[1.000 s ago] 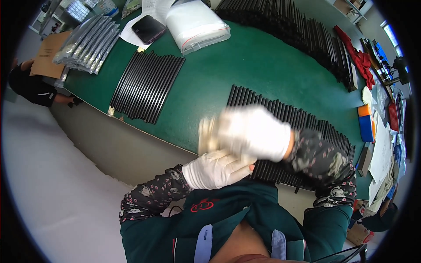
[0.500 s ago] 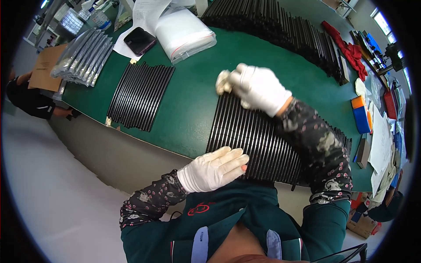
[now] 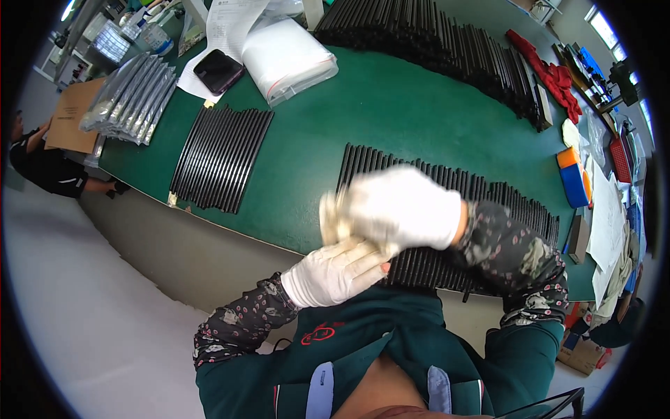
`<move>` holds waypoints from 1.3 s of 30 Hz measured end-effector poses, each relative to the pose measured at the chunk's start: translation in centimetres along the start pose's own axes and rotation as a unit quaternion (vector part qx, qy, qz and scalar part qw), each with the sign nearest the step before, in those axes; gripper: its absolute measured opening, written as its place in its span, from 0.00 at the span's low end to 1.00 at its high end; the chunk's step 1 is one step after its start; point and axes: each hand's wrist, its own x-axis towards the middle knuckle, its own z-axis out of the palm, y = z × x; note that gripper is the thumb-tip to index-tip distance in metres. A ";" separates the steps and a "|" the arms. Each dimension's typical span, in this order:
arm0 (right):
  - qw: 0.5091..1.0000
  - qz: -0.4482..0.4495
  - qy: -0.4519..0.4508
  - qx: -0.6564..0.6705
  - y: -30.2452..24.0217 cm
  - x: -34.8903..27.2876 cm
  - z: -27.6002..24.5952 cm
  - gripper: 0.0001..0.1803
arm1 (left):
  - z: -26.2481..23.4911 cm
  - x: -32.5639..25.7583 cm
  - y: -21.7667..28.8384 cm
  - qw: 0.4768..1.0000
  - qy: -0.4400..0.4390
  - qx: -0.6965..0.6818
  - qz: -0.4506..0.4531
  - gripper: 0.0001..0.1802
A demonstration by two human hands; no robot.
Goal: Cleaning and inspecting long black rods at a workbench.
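Nearest you: your left hand (image 3: 333, 271), in a white glove, fingers laid together and flat, its fingertips under your right hand at the table's near edge; it seems to pinch nothing. Your right hand (image 3: 405, 208), also gloved, is blurred; it looks closed around a pale cloth (image 3: 329, 218) that sticks out at its left side, though the blur leaves the grip itself hard to judge. Directly beneath both hands: a long row of black rods (image 3: 502, 202) lying side by side on the green table (image 3: 391, 112). Risk: a wide pass with the cloth could catch a rod end, knock the row out of line or roll pieces off the near edge. Your sleeve (image 3: 513, 248) lies over the row and could drag rods as well. Left, further off: a second, shorter batch of black rods (image 3: 220, 157), well apart from your hands. Beyond it: a stack of silvery bags (image 3: 125, 98), a dark phone (image 3: 218, 71) on white paper, a clear bag of white sheets (image 3: 286, 56). Far side: a large heap of black rods (image 3: 433, 45), then a red cloth (image 3: 555, 73). Right end: blue and orange blocks (image 3: 574, 178). Far left, below the table: another person (image 3: 42, 164), clear of your reach.
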 end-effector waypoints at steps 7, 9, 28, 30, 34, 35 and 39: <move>0.909 0.394 0.129 0.027 7.4 -3.5 -1.6 0.12 | -0.6 0.7 -0.1 1.000 0.009 -0.004 -0.001 0.18; 0.845 0.499 0.150 0.119 9.1 -5.3 -2.1 0.17 | -2.3 1.8 0.0 0.992 -0.086 -0.090 -0.024 0.27; 0.844 0.507 0.146 0.095 8.4 -4.9 -3.0 0.19 | -4.1 2.8 -1.7 0.966 -0.246 -0.077 0.006 0.39; 0.803 0.563 0.077 0.178 6.8 -3.1 -3.9 0.19 | -3.8 2.5 -1.5 0.967 -0.233 -0.090 0.044 0.40; 0.994 0.103 -0.016 0.019 -0.6 -1.0 -0.8 0.14 | -3.1 1.3 -0.8 0.965 -0.248 -0.083 0.017 0.40; 0.990 0.034 -0.072 0.118 -1.4 -1.1 0.9 0.13 | -3.6 1.0 -0.4 0.976 -0.197 -0.089 -0.027 0.39; 0.989 0.148 0.017 -0.019 2.9 -0.8 -0.1 0.14 | -3.8 2.7 -1.1 0.957 -0.271 -0.092 0.050 0.34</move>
